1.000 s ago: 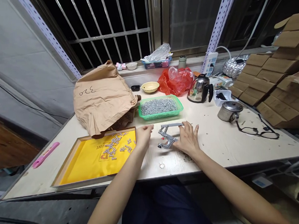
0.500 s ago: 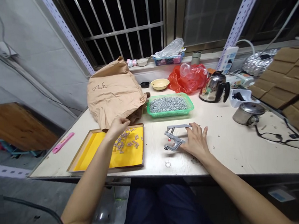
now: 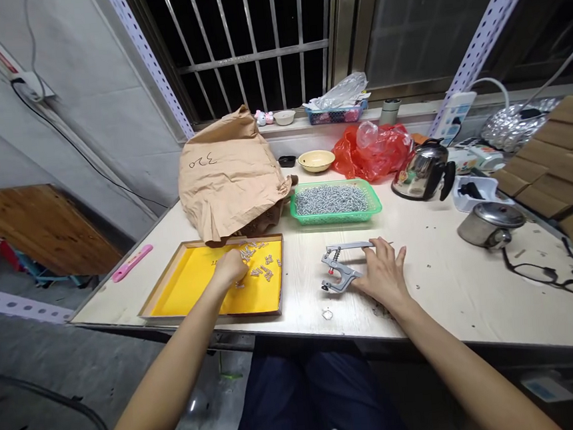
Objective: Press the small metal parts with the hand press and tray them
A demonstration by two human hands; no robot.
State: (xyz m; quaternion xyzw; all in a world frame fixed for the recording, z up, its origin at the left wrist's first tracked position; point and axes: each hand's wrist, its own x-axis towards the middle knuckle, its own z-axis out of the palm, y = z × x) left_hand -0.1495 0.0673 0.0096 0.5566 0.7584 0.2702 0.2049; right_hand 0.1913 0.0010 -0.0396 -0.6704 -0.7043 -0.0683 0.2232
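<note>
Grey pliers point(image 3: 346, 279) in right hand point(image 3: 385, 274), grip loosely curled, left hand point(image 3: 231, 267) now lowered to metal pieces point(image 3: 267, 273), hold unclear

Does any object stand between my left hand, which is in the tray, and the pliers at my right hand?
Only low things: a few metal pieces, then the tray's right rim. Past that, nothing visible stands before the pliers.

Left grip point(image 3: 231, 268) at 11 o'clock, curled downward; right grip point(image 3: 386, 274) at 1 o'clock, arched, half-closed; both bare forearms point(image 3: 179, 358) stretched forward.
</note>
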